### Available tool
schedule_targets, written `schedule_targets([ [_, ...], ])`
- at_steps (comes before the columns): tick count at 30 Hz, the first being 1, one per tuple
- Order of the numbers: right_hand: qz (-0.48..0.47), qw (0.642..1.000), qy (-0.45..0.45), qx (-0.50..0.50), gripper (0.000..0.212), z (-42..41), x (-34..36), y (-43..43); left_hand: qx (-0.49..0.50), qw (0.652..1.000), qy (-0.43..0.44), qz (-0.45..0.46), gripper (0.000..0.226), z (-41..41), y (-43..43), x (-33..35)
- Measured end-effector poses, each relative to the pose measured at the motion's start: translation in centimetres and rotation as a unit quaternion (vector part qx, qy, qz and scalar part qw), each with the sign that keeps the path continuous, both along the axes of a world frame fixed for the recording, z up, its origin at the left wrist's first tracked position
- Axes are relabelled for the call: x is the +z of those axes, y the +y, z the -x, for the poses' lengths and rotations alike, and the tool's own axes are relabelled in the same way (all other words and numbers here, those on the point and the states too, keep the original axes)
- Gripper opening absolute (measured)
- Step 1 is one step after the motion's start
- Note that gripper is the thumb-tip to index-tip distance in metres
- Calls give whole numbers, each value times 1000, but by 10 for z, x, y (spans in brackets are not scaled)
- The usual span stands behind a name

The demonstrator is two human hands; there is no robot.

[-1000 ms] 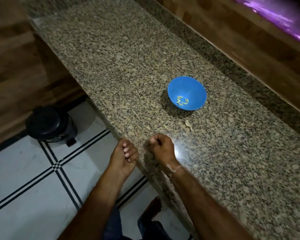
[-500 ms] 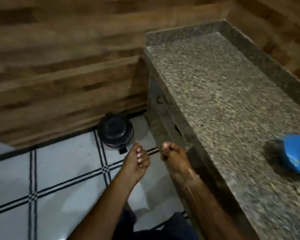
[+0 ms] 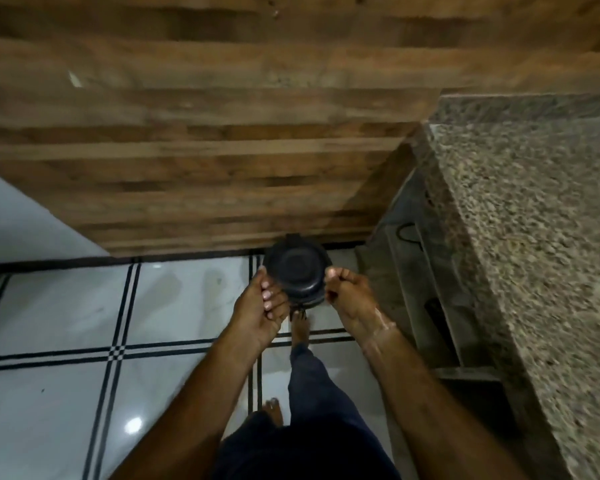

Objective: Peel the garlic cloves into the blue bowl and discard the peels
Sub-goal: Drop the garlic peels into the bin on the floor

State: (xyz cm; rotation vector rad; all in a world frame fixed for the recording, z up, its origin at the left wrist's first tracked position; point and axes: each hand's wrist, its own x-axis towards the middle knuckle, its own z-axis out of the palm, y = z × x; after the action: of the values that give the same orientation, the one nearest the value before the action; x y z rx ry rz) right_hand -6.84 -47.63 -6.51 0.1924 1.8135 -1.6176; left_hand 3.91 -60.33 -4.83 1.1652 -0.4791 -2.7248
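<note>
Wood-panel wall [image 3: 194, 140] fills the top, white tiled floor [image 3: 49, 306] below, granite counter [image 3: 534, 237] along the right. Black lidded bin [image 3: 297, 270] sits on the floor at the wall base. Left hand [image 3: 258, 311] cupped, fingers curled, just left of the bin; right hand [image 3: 352, 297] loosely closed just right of it. Can't tell if either holds peels. Blue bowl out of frame.

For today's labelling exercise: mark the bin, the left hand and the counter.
bin [image 3: 297, 268], head view, lid centre
left hand [image 3: 257, 311], head view, palm
counter [image 3: 541, 216], head view, bare granite top
</note>
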Motion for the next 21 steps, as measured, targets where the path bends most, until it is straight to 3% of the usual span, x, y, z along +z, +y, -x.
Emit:
schedule_targets([
  [8,-64,992,-107,-9,19,66,-109,-53,38,994,-75,-70,60,68,-54,-98],
  [12,-99,984,-146,-24,23,88,-213,-76,22,983,-147,-113,54,104,-61,-204],
  [17,-99,970,-215,-57,8,125,-340,-107,14,970,-199,-140,49,156,-76,-351],
  [21,-121,960,-242,-70,19,161,-420,-137,49,960,-262,-86,43,202,-90,-432],
])
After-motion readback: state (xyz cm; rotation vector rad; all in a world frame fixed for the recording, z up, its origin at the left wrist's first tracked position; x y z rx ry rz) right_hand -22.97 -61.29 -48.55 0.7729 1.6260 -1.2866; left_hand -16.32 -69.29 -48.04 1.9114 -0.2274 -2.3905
